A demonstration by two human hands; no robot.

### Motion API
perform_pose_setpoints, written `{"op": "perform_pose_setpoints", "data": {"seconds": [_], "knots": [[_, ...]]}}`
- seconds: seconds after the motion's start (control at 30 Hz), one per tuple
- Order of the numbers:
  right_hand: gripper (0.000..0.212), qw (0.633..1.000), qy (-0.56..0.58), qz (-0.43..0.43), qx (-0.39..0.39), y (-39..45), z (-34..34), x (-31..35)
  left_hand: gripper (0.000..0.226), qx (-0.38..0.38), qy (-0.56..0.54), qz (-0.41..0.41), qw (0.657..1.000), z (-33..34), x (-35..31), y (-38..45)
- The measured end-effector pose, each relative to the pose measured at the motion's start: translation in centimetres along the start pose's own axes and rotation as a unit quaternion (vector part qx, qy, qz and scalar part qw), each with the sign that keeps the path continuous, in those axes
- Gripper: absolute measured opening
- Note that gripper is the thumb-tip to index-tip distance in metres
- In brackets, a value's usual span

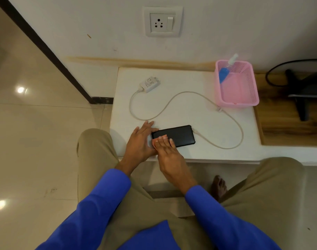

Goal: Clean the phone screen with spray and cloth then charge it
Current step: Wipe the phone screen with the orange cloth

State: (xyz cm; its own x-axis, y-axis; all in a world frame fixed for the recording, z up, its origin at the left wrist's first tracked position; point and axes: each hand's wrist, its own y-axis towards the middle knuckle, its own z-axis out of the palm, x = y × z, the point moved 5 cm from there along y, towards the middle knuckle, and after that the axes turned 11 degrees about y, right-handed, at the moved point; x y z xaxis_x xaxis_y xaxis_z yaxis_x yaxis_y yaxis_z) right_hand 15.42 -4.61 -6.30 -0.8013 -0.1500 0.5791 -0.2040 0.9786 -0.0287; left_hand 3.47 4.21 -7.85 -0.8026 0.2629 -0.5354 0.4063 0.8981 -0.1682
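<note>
Two hands on the job here. The left hand (140, 139) lies flat with straight fingers against the left end of the phone (174, 135), looks like it's just bracing it so it doesn't slide. The right hand (169, 152) presses a small pinkish cloth (156, 142) onto the screen near that same end, fingers extended over it; only a corner of the cloth peeks out. The phone lies face up near the front edge of the white table (190, 83).

My guess: wiping stage, charging not done. The cable (172, 100) seems to run to the phone's right end, but the charger (150, 85) lies loose on the table, not in the wall socket (162, 21) above. The spray bottle (226, 71) leans in the pink basket (237, 83) at the back right, out of the way. The cable loops could snag a wide wipe.
</note>
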Motion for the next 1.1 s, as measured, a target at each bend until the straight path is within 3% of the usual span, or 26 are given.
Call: {"op": "perform_pose_setpoints", "data": {"seconds": [0.13,0.23,0.37,0.5,0.6,0.7,0.77,0.83,1.0,1.1], "knots": [[0.061,0.998,-0.034,-0.05,-0.004,-0.3,-2.2,-1.5,0.09,0.005,0.008,-0.003,1.0,0.0,-0.2,-0.1],[0.065,0.996,-0.064,0.023,-0.049,-1.1,-4.7,-5.6,0.098,0.013,0.019,-0.017,1.0,0.1,-0.2,0.1],[0.065,0.991,-0.063,0.108,-0.042,-1.7,-4.0,-6.4,0.098,0.015,0.023,-0.024,0.999,0.0,-0.3,0.2],[0.066,0.999,-0.041,0.013,-0.024,-1.9,-1.0,-0.8,0.093,0.015,0.034,-0.005,0.999,-0.3,-0.3,-0.1],[0.065,0.998,-0.061,-0.028,-0.003,-2.0,-1.8,-0.7,0.094,0.017,0.052,0.0,0.999,-0.2,-0.1,-0.1],[0.062,0.994,-0.085,0.04,-0.061,-2.7,-4.4,-5.0,0.099,0.021,0.048,-0.012,0.999,-0.1,-0.1,0.0],[0.068,0.987,-0.087,0.123,-0.063,-3.4,-5.4,-7.3,0.098,0.019,0.042,-0.014,0.999,-0.1,-0.1,0.0],[0.071,0.983,-0.08,0.153,-0.055,-3.3,-4.7,-7.1,0.098,0.02,0.039,-0.016,0.999,-0.1,-0.2,-0.1],[0.067,0.996,-0.075,0.055,-0.01,-1.7,0.4,-0.6,0.092,0.019,0.05,-0.002,0.999,-0.1,-0.2,-0.1],[0.066,0.996,-0.084,0.003,0.01,-1.7,0.3,-0.6,0.09,0.02,0.069,0.003,0.997,0.0,-0.1,-0.1]]}}
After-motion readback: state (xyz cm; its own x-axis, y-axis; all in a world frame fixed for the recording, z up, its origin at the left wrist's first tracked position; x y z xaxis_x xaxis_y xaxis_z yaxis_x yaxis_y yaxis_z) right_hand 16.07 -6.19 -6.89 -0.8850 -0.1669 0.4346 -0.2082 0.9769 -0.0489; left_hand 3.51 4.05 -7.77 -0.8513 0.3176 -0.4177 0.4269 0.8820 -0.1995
